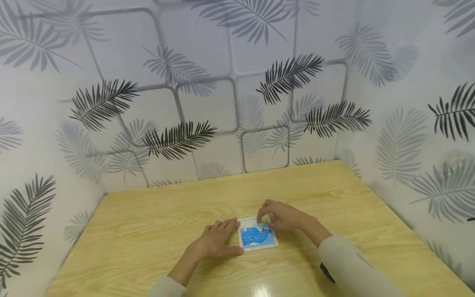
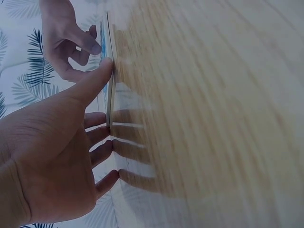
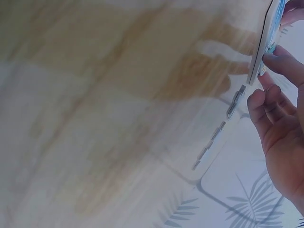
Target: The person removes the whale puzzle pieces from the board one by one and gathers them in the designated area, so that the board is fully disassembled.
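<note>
A small jigsaw puzzle (image 1: 256,237) with a blue whale picture lies on the table in a white frame. My left hand (image 1: 219,239) rests at its left side, thumb by the near corner and fingertips by the far one. In the left wrist view, the left hand's (image 2: 57,147) thumb touches the frame's edge and its fingers are spread. Over the upper right corner, my right hand (image 1: 283,216) pinches a puzzle piece (image 1: 264,220) with yellow and green on it. The right wrist view has the right hand (image 3: 285,118) at the frame edge, the piece mostly hidden.
The light wood table (image 1: 167,222) extends around the puzzle on all sides. Walls with a leaf pattern (image 1: 208,103) close in its back and sides. A dark object (image 1: 327,272) shows beneath the right sleeve.
</note>
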Motion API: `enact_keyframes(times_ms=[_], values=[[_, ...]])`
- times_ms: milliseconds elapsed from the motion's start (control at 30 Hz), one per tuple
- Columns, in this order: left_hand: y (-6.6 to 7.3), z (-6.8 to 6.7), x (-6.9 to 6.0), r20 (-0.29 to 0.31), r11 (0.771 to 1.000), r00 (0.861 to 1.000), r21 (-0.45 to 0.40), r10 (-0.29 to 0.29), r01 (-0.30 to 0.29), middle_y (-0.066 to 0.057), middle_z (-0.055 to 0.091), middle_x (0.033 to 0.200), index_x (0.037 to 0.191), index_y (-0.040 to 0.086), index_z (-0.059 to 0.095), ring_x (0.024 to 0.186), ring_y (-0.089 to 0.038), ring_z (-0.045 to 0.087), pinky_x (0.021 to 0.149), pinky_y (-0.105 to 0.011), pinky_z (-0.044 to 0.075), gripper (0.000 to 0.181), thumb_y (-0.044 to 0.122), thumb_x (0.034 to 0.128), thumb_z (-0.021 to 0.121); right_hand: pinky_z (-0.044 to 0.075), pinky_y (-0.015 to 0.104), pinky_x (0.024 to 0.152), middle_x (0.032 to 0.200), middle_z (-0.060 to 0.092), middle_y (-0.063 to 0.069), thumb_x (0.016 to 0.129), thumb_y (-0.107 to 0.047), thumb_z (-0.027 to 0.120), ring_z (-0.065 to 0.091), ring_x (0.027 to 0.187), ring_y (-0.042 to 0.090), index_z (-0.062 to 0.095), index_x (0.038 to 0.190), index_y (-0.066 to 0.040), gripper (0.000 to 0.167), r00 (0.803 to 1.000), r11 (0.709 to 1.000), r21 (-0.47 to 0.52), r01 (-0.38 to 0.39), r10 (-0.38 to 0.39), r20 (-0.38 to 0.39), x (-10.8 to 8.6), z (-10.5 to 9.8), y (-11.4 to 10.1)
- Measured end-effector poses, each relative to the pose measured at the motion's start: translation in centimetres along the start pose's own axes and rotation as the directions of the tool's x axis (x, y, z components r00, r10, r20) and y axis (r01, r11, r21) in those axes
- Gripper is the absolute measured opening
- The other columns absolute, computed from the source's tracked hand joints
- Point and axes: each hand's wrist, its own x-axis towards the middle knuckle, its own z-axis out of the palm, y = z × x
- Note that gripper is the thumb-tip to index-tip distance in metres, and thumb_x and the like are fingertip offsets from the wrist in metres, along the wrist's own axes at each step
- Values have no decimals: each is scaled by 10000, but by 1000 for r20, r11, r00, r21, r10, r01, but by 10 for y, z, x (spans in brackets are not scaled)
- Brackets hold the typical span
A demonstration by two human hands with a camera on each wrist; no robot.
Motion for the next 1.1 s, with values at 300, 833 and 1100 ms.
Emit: enact_keyframes(times_ms=[300,833,1100], values=[[9,-10,-8,13,1000,1000,-13,15,-15,-101,310,1688,1611,118,348,1492,-423,336,1142,-666,273,906,652,942,643,532,446,900,1127,608,35,877,28,736,574,972,202,774,1086,-214,322,999,997,-70,-30,29,-14,3,1,-2],[2,-3,-3,21,999,1000,-35,-16,17,-68,305,1694,1629,167,328,1524,-386,299,1160,-648,254,903,637,936,666,472,277,651,1168,669,51,889,41,705,479,680,97,763,1102,-182,314,994,986,155,-55,69,-88,-8,-5,12],[2,-2,-2,22,999,1000,-39,-16,17,-68,293,1698,1610,181,349,1524,-399,294,1162,-651,250,855,596,943,686,442,226,497,1212,631,124,925,27,691,448,514,56,715,1212,-104,316,988,945,314,-86,121,-95,-20,-13,20]])
